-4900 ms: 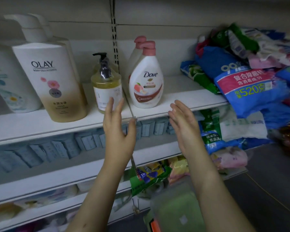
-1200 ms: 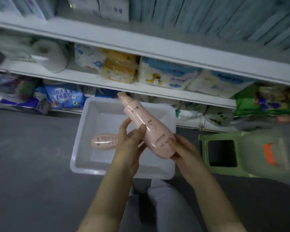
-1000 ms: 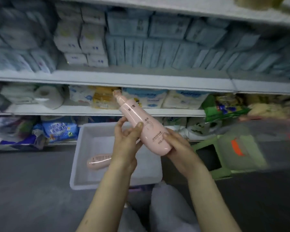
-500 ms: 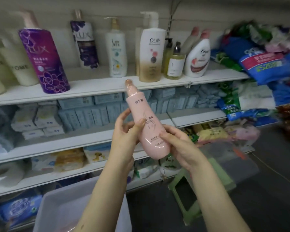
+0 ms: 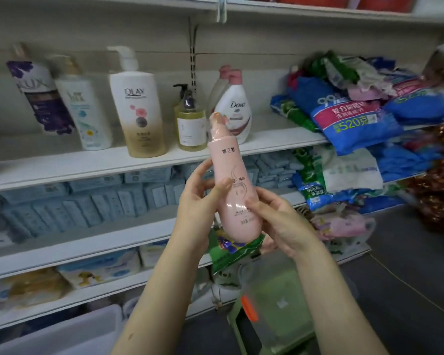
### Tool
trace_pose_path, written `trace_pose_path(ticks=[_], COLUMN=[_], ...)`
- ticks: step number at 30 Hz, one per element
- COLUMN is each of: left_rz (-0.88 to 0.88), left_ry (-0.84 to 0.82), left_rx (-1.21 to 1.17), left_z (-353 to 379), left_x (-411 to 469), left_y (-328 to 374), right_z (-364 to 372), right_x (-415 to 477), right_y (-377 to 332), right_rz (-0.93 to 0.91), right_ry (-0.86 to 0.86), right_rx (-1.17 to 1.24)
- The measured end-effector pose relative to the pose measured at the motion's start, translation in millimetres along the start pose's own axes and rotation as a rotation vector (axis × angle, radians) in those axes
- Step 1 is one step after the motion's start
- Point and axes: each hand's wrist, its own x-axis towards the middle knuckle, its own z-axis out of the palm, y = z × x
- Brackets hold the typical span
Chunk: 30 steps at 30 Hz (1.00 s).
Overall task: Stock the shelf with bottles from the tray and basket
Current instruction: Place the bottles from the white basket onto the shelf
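Note:
I hold a tall pink bottle [image 5: 235,180] upright in front of the shelves, its cap level with the bottle shelf [image 5: 87,166]. My left hand [image 5: 199,203] grips its left side and my right hand [image 5: 277,221] cups its lower right. On the shelf stand a purple Lux bottle [image 5: 40,93], a white bottle [image 5: 83,111], an Olay bottle [image 5: 140,111], a yellow pump bottle [image 5: 190,126] and two Dove bottles [image 5: 235,106]. A corner of the white tray [image 5: 69,331] shows at the bottom left.
Blue and green refill bags [image 5: 349,114] are piled on the shelf's right half, with bare shelf between them and the Dove bottles. Blue packets [image 5: 87,201] fill the shelf below. A green stool [image 5: 274,308] stands on the dark floor under my right arm.
My view rose from the tray on the floor to the bottle shelf. Both hands lifted the pink bottle out of the tray and brought it upright, closer to the shelf.

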Motion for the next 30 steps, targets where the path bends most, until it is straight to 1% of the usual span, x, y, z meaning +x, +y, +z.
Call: trace_pose_path(ticks=[4,7,11,13,18,20,24,30], left_rz=[0.004,0.0,0.001,0.044,0.214,0.243,0.274,0.238], left_ry=[-0.057,-0.085,-0.081,-0.069,-0.021,-0.008,0.057,0.103], left_rx=[0.052,0.087,0.073,0.082,0.282,0.342,0.419,0.518], left_z=[24,34,49,56,59,60,61,61], left_x=[20,40,77,99,154,172,199,220], left_y=[-9,-16,-22,-26,-43,-52,-68,-82], right_z=[-28,-43,-60,-68,-85,-91,-105,-121], right_x=[14,30,64,85,137,159,197,238], right_y=[-3,-4,-14,-20,-35,-39,-45,-56], right_rz=[-0.04,-0.086,-0.164,-0.193,-0.277,-0.304,-0.338,-0.318], right_ry=[-0.029,0.011,0.072,0.103,0.177,0.213,0.201,0.114], right_rx=[-0.023,-0.011,-0.059,-0.072,-0.064,-0.093,-0.135,-0.241])
